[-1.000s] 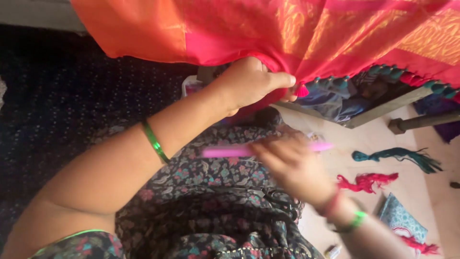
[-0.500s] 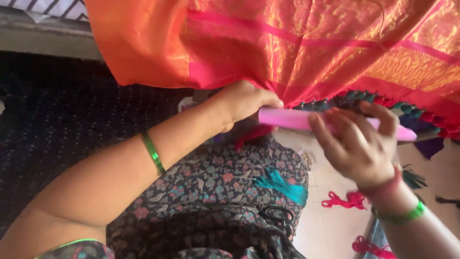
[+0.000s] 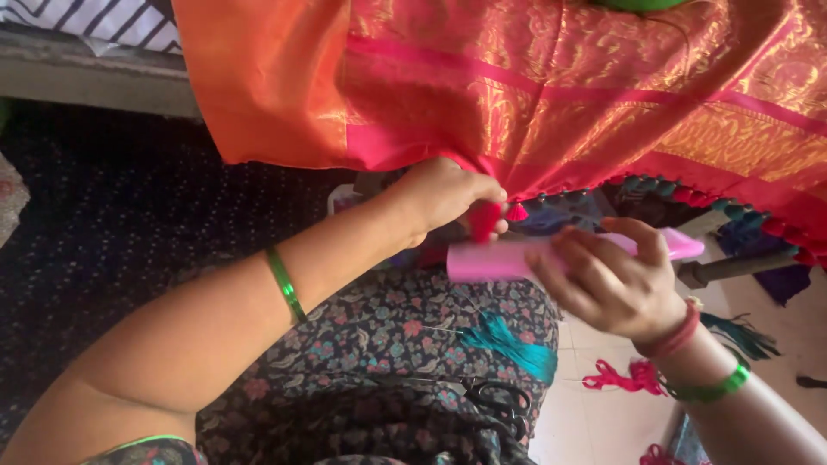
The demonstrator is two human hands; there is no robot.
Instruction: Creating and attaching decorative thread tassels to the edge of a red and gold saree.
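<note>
A big orange and pink cloth point(image 3: 534, 95) with gold woven patterns hangs across the top of the view, its lower edge trimmed with a row of small red and teal tassels point(image 3: 732, 211). It looks light, soft and floppy; it would slide and bunch if grabbed loosely, so the firm place to take it is right at the hem, close to the tassel being worked.

Below it is the person's lap, covered in a dark flowered dress point(image 3: 379, 362). To the left lies a dark dotted mat point(image 3: 103, 232), and pale floor tiles point(image 3: 586, 422) show at the lower right.

The left hand point(image 3: 448, 194) is closed in a pinch on the cloth's hem, gripping a small red tassel point(image 3: 487, 220) between thumb and fingertips. A green bangle point(image 3: 284, 284) sits on that forearm.

The right hand point(image 3: 616, 280) is curled around a flat pink card point(image 3: 517, 257), held level just under the pinched tassel; the fingers wrap over its top. The card seems stiff enough to keep its shape, light, and best held at the middle as here. Red and green bangles point(image 3: 698, 362) ring that wrist.

A bundle of teal thread point(image 3: 508, 340) rests on the lap, with black scissors point(image 3: 500, 400) just below it. Loose red thread point(image 3: 624, 376) lies on the tiles, near a dark teal tassel point(image 3: 736, 336).
</note>
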